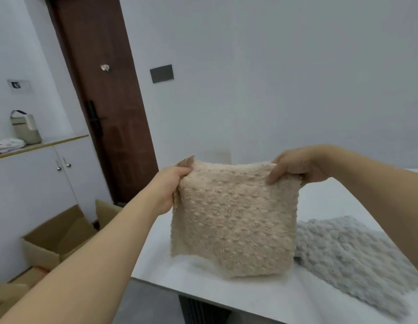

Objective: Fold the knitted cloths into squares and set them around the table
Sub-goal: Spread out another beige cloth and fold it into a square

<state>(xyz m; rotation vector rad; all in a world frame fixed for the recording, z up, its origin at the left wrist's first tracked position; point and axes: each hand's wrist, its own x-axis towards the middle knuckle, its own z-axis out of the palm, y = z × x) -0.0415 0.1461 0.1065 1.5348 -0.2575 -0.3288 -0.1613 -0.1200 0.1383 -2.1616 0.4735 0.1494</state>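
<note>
A beige knitted cloth [233, 218] hangs in the air above the white table [261, 298], roughly square in outline. My left hand [170, 185] pinches its upper left corner and my right hand [292, 167] grips its upper right corner. The cloth's lower edge hangs just above or touching the tabletop; I cannot tell which. A grey knitted cloth [353, 256] lies spread on the table to the right, partly hidden behind the beige one and my right forearm.
Open cardboard boxes [53, 239] stand on the floor left of the table. Behind them are a white cabinet [39, 183] with a small bag on top and a dark brown door [105, 101]. The table's near left corner is at the lower middle.
</note>
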